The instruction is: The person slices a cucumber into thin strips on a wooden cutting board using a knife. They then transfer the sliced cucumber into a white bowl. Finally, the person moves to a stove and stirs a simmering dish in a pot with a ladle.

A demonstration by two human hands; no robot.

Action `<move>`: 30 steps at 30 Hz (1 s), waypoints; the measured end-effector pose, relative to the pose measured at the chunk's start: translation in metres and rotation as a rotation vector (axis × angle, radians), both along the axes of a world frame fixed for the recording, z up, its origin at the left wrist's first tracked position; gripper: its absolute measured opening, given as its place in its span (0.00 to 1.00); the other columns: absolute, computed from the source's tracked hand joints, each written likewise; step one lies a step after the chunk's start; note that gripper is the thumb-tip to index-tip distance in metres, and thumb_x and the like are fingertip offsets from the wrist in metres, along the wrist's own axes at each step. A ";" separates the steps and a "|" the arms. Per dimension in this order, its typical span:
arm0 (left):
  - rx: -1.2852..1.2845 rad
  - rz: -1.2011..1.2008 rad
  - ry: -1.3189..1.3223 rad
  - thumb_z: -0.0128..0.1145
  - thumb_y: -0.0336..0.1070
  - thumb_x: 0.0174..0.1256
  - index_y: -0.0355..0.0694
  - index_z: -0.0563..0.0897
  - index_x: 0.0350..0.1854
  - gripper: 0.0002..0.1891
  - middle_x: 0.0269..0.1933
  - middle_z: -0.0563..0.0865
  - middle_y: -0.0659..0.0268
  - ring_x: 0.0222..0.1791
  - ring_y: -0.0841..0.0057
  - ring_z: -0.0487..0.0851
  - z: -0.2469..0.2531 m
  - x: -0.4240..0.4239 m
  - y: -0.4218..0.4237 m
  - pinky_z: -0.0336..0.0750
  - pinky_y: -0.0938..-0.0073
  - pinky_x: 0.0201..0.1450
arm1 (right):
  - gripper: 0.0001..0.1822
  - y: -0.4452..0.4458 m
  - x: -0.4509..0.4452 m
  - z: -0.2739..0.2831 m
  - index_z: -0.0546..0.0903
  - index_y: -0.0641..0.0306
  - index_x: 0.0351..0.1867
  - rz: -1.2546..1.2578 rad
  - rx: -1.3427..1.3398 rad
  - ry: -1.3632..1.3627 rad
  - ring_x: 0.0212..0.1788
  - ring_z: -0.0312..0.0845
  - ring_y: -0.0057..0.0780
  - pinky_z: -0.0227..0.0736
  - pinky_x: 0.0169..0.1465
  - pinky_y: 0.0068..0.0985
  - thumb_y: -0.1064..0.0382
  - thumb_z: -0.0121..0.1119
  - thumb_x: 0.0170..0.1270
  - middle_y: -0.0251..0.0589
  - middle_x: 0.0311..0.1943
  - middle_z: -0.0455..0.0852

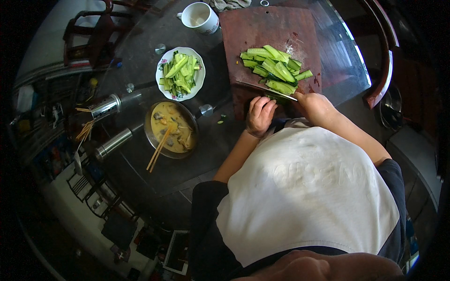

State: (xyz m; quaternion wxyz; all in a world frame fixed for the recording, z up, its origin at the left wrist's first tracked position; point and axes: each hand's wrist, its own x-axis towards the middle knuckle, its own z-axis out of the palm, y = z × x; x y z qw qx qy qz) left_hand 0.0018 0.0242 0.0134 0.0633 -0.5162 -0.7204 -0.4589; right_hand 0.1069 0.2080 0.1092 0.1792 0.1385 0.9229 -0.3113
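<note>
A dark red wooden cutting board (270,28) bears a heap of cut cucumber pieces (277,66). At its near edge my right hand (313,105) grips a knife (277,94), whose blade points left and lies just below the heap. Close beside the blade my left hand (261,112) has its fingers bent, pressing on a green piece of cucumber that shows only in part beneath the blade. More cucumber strips (181,73) fill a white floral plate (199,85) to the left of the board.
A pan of yellowish soup (170,119) with wooden chopsticks (159,149) across its rim stands on the glass table (211,140). Behind are a white mug (199,17) and a grey cloth (230,4). A metal utensil holder (105,106) is at left, a wooden chair (383,80) at right.
</note>
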 end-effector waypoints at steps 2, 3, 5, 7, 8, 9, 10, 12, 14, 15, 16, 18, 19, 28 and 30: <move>0.017 -0.012 0.005 0.68 0.24 0.51 0.35 0.84 0.42 0.14 0.43 0.79 0.60 0.45 0.60 0.78 -0.002 -0.002 0.000 0.77 0.64 0.48 | 0.09 0.000 0.002 0.024 0.75 0.66 0.41 0.015 0.011 -0.139 0.36 0.81 0.54 0.74 0.39 0.46 0.66 0.54 0.61 0.55 0.29 0.84; 0.008 -0.018 0.019 0.68 0.24 0.52 0.35 0.84 0.42 0.14 0.43 0.79 0.59 0.44 0.59 0.78 -0.007 -0.002 -0.002 0.77 0.64 0.48 | 0.10 0.002 0.005 0.036 0.74 0.66 0.42 0.036 0.002 -0.151 0.36 0.81 0.54 0.74 0.39 0.46 0.66 0.54 0.60 0.55 0.29 0.84; -0.012 -0.034 0.048 0.67 0.24 0.52 0.34 0.84 0.41 0.13 0.43 0.80 0.58 0.44 0.58 0.79 -0.021 -0.002 -0.008 0.77 0.63 0.47 | 0.12 0.004 0.010 0.055 0.74 0.67 0.43 0.072 -0.018 -0.175 0.37 0.82 0.54 0.75 0.39 0.45 0.67 0.55 0.57 0.55 0.28 0.84; 0.005 -0.019 0.034 0.65 0.23 0.53 0.33 0.84 0.41 0.12 0.44 0.81 0.56 0.42 0.56 0.79 -0.012 -0.002 -0.004 0.77 0.62 0.47 | 0.13 0.003 0.013 0.060 0.73 0.67 0.43 0.075 -0.005 -0.236 0.39 0.82 0.55 0.75 0.41 0.45 0.66 0.55 0.57 0.56 0.30 0.84; 0.018 -0.021 0.042 0.65 0.23 0.53 0.33 0.84 0.41 0.12 0.44 0.81 0.56 0.42 0.56 0.79 -0.012 -0.002 -0.003 0.77 0.63 0.47 | 0.14 0.003 0.012 0.060 0.73 0.68 0.44 0.077 0.002 -0.264 0.40 0.82 0.55 0.75 0.42 0.45 0.66 0.55 0.57 0.56 0.30 0.84; 0.026 -0.022 0.053 0.64 0.23 0.53 0.33 0.84 0.41 0.12 0.45 0.82 0.55 0.42 0.56 0.80 -0.012 -0.003 -0.002 0.78 0.63 0.47 | 0.14 0.002 0.011 0.061 0.73 0.68 0.44 0.081 0.005 -0.289 0.40 0.82 0.54 0.76 0.42 0.45 0.66 0.55 0.57 0.57 0.30 0.84; 0.013 -0.025 0.040 0.64 0.23 0.53 0.33 0.85 0.41 0.12 0.45 0.82 0.56 0.42 0.56 0.80 -0.011 -0.004 -0.003 0.78 0.63 0.47 | 0.14 0.002 0.008 0.062 0.73 0.68 0.45 0.078 0.008 -0.323 0.41 0.82 0.54 0.76 0.43 0.45 0.66 0.55 0.57 0.56 0.31 0.84; -0.014 -0.033 0.010 0.65 0.23 0.53 0.32 0.85 0.41 0.12 0.44 0.82 0.56 0.42 0.56 0.80 -0.010 -0.004 -0.004 0.78 0.63 0.47 | 0.15 0.000 0.001 0.066 0.73 0.68 0.46 0.071 0.013 -0.397 0.41 0.83 0.54 0.76 0.43 0.45 0.66 0.55 0.57 0.56 0.32 0.84; -0.012 -0.028 0.005 0.65 0.23 0.52 0.33 0.85 0.41 0.12 0.44 0.82 0.57 0.42 0.57 0.80 -0.011 -0.004 -0.005 0.78 0.63 0.47 | 0.15 0.000 -0.003 0.061 0.73 0.68 0.47 0.097 -0.003 -0.351 0.39 0.82 0.55 0.75 0.41 0.45 0.67 0.54 0.57 0.56 0.30 0.84; -0.009 -0.027 0.002 0.66 0.24 0.52 0.33 0.85 0.41 0.12 0.44 0.82 0.57 0.42 0.58 0.80 -0.011 -0.004 -0.005 0.78 0.63 0.47 | 0.15 0.000 -0.005 0.059 0.72 0.68 0.47 0.108 -0.008 -0.328 0.38 0.82 0.55 0.74 0.40 0.45 0.68 0.53 0.57 0.56 0.29 0.83; 0.000 -0.025 0.009 0.67 0.24 0.51 0.33 0.84 0.40 0.12 0.44 0.82 0.57 0.42 0.58 0.80 -0.011 -0.003 -0.004 0.77 0.63 0.47 | 0.15 -0.001 -0.007 0.055 0.72 0.68 0.47 0.112 -0.015 -0.309 0.38 0.82 0.55 0.75 0.40 0.44 0.68 0.53 0.57 0.56 0.29 0.83; 0.014 -0.015 0.029 0.69 0.25 0.50 0.35 0.84 0.37 0.11 0.44 0.82 0.58 0.43 0.58 0.79 -0.009 -0.003 -0.002 0.76 0.63 0.48 | 0.16 -0.002 -0.012 0.042 0.72 0.67 0.48 0.129 -0.032 -0.265 0.38 0.82 0.55 0.75 0.40 0.44 0.69 0.53 0.57 0.56 0.30 0.84; 0.009 -0.020 0.021 0.69 0.24 0.50 0.35 0.83 0.38 0.12 0.44 0.82 0.58 0.44 0.58 0.79 -0.008 -0.003 -0.002 0.76 0.63 0.48 | 0.15 -0.002 -0.014 0.035 0.72 0.67 0.48 0.133 -0.029 -0.243 0.38 0.82 0.55 0.75 0.40 0.44 0.69 0.53 0.57 0.56 0.30 0.84; -0.002 0.003 -0.017 0.69 0.24 0.51 0.37 0.83 0.45 0.17 0.48 0.80 0.61 0.48 0.60 0.78 -0.003 0.001 0.000 0.75 0.64 0.51 | 0.13 -0.003 -0.015 0.004 0.73 0.65 0.46 0.107 -0.006 -0.243 0.37 0.83 0.54 0.75 0.40 0.45 0.69 0.53 0.59 0.56 0.30 0.84; -0.008 -0.001 -0.018 0.70 0.24 0.50 0.37 0.83 0.46 0.18 0.48 0.80 0.61 0.48 0.60 0.78 -0.006 0.001 -0.002 0.75 0.64 0.51 | 0.08 -0.006 -0.020 0.004 0.76 0.67 0.40 0.042 -0.010 -0.223 0.37 0.83 0.55 0.76 0.40 0.45 0.66 0.54 0.61 0.58 0.30 0.84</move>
